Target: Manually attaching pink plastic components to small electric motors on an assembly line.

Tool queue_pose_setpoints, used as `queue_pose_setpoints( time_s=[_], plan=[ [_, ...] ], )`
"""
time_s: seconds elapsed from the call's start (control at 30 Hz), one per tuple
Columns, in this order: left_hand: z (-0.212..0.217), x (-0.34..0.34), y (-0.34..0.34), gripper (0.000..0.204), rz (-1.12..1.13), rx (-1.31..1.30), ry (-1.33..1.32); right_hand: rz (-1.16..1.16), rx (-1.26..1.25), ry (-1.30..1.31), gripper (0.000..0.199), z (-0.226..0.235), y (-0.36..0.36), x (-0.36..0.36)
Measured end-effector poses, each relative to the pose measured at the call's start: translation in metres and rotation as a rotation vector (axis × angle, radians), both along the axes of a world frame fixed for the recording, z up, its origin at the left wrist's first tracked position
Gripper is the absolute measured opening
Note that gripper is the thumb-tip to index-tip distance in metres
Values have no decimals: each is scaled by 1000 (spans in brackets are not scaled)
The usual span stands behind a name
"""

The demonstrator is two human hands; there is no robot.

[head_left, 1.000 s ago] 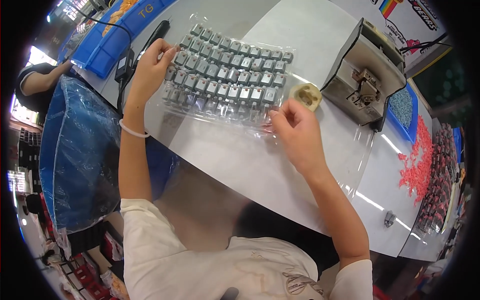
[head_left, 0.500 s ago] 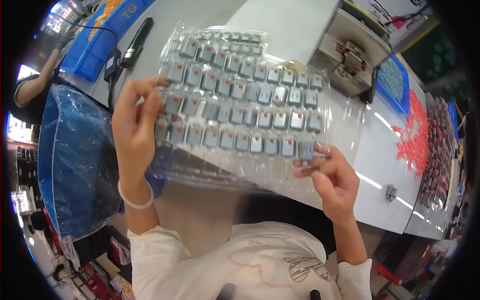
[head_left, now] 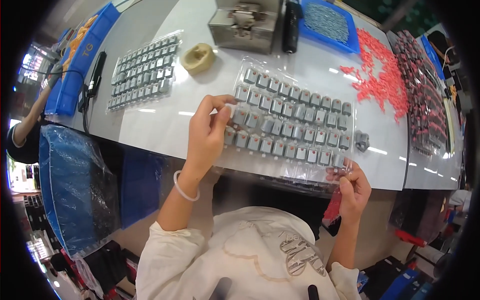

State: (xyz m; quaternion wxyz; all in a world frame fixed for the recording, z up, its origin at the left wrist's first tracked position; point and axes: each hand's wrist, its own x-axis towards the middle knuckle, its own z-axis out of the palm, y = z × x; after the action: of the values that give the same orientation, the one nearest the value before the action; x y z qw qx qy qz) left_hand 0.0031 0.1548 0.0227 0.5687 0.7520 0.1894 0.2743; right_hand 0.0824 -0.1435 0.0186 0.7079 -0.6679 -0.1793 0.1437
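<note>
A clear plastic tray (head_left: 353,122) is held slightly tilted over the front part of the table, with rows of small silver motors (head_left: 287,130), many marked by a red dot. My left hand (head_left: 210,127) pinches its left edge between thumb and fingers. At the near right corner my right hand (head_left: 352,187) has its thumb above and fingers under the rim. Beyond the tray's right edge lies a loose small metal part (head_left: 362,141). A second clear tray (head_left: 178,42) of similar motors rests farther left on the table.
A beige ring-shaped lump (head_left: 199,58) and a metal machine (head_left: 245,25) stand behind the tray. Farther right are a blue bin of small pins (head_left: 327,22), scattered pink pieces (head_left: 380,75) and stacked trays (head_left: 425,95). A blue plastic-lined bin (head_left: 80,190) is at left, near another person's arm (head_left: 32,112).
Both hands have carried the tray to the right in view and lower over the table. The second tray and the beige lump, mostly covered before, now show fully. The view has shifted too.
</note>
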Motion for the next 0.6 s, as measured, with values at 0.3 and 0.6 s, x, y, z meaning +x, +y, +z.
queue_pose_setpoints(
  time_s=[0.3,0.6],
  plan=[
    [7,7,-21,13,92,389,324,-6,-396,-322,5,17,-34,24],
    [-2,-12,-80,36,54,672,60,-120,-503,-617,43,12,-29,74]
  ],
)
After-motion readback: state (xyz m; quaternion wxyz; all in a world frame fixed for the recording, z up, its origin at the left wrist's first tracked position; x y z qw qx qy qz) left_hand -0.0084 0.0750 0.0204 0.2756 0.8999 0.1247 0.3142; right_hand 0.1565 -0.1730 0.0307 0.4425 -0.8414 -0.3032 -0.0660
